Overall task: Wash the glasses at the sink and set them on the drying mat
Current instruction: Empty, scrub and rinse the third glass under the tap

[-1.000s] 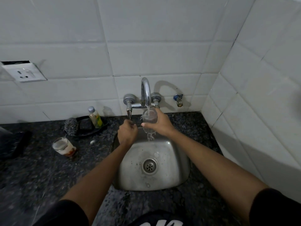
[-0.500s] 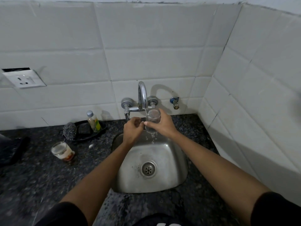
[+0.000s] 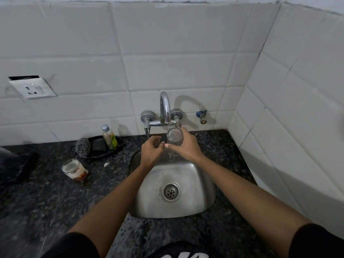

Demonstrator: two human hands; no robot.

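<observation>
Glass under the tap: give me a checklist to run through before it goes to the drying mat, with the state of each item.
1. Right hand grips the glass: ok.
2. Glass held under the faucet spout, water spilling into the sink: ok.
3. Left hand holds nothing, fingers curled beside the glass: ok.
4. Glass rinsed clean: cannot tell.
5. Drying mat located: cannot tell, none clearly in view.
6. Dirty glass on the countertop washed: not ok.

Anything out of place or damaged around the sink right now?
Yes: the wall socket left of the tap sits crooked, pulled off the tile with a dark gap above it. A dirty glass waits unwashed on the counter.
</observation>
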